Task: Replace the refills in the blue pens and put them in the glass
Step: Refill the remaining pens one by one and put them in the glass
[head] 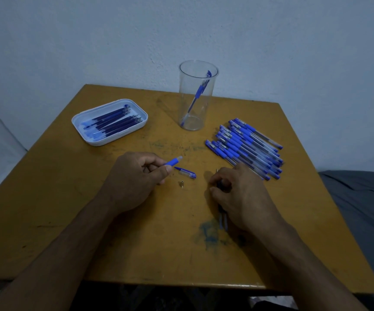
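My left hand [134, 176] grips a blue pen barrel [173, 161] whose open front end points right. My right hand [240, 194] lies on the table with fingers curled round thin dark refills [223, 217] that stick out below the palm. Between the hands lie a blue pen cap [186, 172] and a small metal pen tip [182, 183]. A clear glass [196, 97] at the back holds one blue pen [198, 92]. A pile of blue pens [246, 147] lies to the right. A white tray [85, 118] at the left holds several blue refills [116, 122].
The yellow-brown table [69, 209] has a blue ink stain [208, 232] near the front. A pale wall stands close behind the table. Grey fabric [361, 198] lies off the table's right edge.
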